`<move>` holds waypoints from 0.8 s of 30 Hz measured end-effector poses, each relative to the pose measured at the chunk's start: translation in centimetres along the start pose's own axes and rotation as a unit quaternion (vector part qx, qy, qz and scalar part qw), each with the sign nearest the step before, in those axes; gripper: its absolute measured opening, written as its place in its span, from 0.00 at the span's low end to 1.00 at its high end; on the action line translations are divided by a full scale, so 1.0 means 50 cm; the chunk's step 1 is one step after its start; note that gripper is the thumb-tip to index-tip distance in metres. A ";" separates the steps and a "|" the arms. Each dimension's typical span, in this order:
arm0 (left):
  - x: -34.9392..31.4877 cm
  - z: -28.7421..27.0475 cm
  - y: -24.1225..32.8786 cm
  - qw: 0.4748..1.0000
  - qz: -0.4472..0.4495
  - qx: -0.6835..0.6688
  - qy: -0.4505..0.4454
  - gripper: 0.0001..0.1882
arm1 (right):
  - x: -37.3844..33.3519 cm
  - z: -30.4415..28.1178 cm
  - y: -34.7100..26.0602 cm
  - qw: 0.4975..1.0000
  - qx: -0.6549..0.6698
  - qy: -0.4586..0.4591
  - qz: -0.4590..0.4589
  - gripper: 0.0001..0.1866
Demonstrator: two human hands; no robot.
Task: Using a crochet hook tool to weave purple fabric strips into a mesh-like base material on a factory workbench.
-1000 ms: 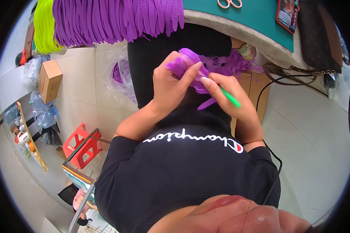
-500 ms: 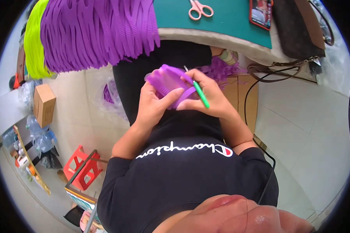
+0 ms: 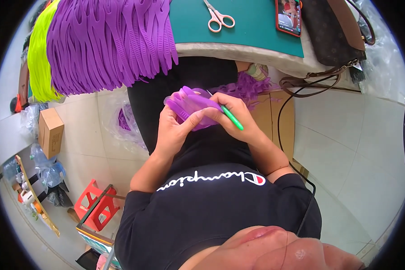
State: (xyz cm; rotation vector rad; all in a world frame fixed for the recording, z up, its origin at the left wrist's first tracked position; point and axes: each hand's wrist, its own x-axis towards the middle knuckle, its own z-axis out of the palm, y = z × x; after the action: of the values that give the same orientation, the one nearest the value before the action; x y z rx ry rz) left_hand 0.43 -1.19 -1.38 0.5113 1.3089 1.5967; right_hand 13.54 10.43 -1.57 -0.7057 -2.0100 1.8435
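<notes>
Over my lap, my left hand grips a soft purple rubbery strap, its thumb pressed on the near side. The strap is bent into a loop, with ridges along part of it. My right hand pinches the strap's right side. It also holds a slim green-handled tool, whose thin metal tip pokes out past the fingers toward the table. The kind of tool is not plain. Where tip and strap meet is hidden by the fingers.
Purple straps and lime-green straps overhang the table at left. Pink-handled scissors and a phone lie on the green mat, near a brown bag. Purple scraps lie below. A red stool stands lower left.
The strap has been turned and folded between my hands, and my right thumb has come in nearer the left. The table and its things sit slightly lower and further left in view.
</notes>
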 end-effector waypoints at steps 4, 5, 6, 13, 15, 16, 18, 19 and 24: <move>-0.001 -0.003 0.011 0.982 0.070 0.175 -0.025 0.18 | -0.010 -0.010 -0.005 0.999 -0.010 -0.033 -0.002 0.06; -0.002 -0.002 0.012 0.957 0.067 0.284 0.005 0.18 | -0.015 -0.017 -0.009 0.999 -0.005 -0.054 0.002 0.05; 0.000 -0.001 0.013 0.919 0.064 0.389 0.033 0.18 | -0.023 -0.030 -0.014 0.999 -0.006 -0.051 0.003 0.05; 0.017 -0.128 -0.069 0.988 -0.146 -0.012 0.049 0.10 | -0.094 -0.174 0.008 0.866 0.449 -0.002 -0.219 0.15; 0.017 -0.140 -0.063 0.974 -0.194 -0.107 0.039 0.09 | -0.096 -0.221 -0.036 0.776 0.559 -0.022 -0.292 0.16; 0.011 -0.144 -0.053 0.941 -0.240 -0.236 0.020 0.10 | -0.094 -0.227 -0.051 0.779 0.539 0.043 -0.317 0.16; 0.005 -0.152 -0.051 0.890 -0.276 -0.362 0.009 0.11 | -0.082 -0.221 -0.062 0.805 0.499 0.123 -0.296 0.15; 0.004 -0.151 -0.058 0.864 -0.272 -0.420 -0.049 0.13 | -0.075 -0.213 -0.063 0.825 0.447 0.205 -0.278 0.14; 0.009 -0.067 -0.012 0.857 -0.190 -0.472 -0.082 0.26 | -0.044 -0.114 -0.035 0.919 0.367 0.010 -0.142 0.15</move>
State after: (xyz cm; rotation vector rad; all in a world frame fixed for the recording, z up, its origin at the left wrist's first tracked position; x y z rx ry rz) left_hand -2.21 -2.50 -3.17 -0.2178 0.3396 1.5833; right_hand 18.25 13.86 1.01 -0.1925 -1.1552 2.1538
